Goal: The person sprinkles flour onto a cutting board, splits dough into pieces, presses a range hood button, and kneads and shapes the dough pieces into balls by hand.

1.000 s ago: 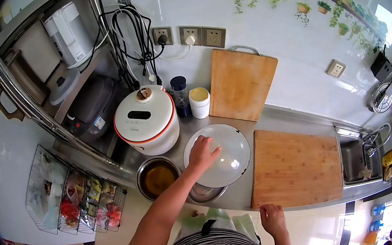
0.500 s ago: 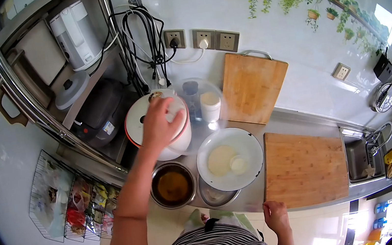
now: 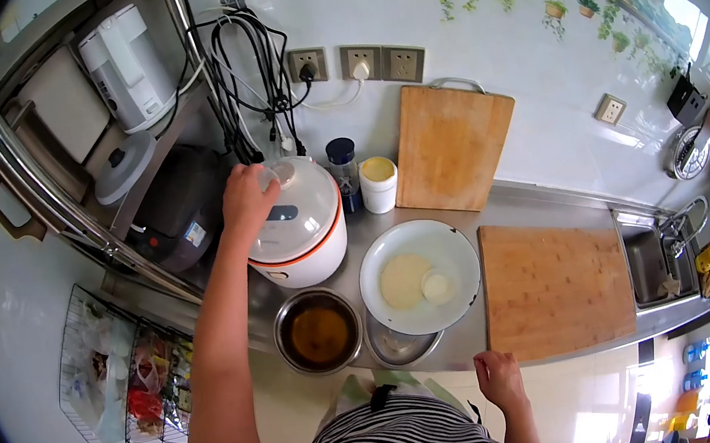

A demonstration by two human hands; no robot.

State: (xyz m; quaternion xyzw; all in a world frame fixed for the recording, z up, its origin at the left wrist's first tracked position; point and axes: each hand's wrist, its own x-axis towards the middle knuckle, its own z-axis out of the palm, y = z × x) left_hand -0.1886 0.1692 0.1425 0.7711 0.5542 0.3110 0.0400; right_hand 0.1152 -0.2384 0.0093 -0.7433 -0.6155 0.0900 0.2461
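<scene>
My left hand [image 3: 249,205] rests at the back left of a smooth, domed lid [image 3: 313,202] with a clear knob. Its thumb and fingers are apart, and part of the contact is hidden. The lid sits on a white pot-shaped cooker [image 3: 312,267] with an orange rim. In front of it stands a steel bowl [image 3: 317,331] of brown liquid. A white enamel basin [image 3: 459,248] holds pale contents and a small round cup, and overlaps another metal bowl [image 3: 408,351]. My right hand [image 3: 501,379] hangs loosely closed by the counter's front edge, with nothing visible in it.
A cutting board [image 3: 556,285] lies left of the sink [image 3: 646,264]; another board [image 3: 455,145] leans on the wall. Behind the basin stand a dark-capped jar [image 3: 346,178] and a white canister [image 3: 380,187]. Cables [image 3: 265,81] hang beside the shelf rack at left.
The clear lid, held earlier to the right of the cooker by my left hand, now sits on the cooker. That hand has shifted left. My right hand stays low by the counter edge.
</scene>
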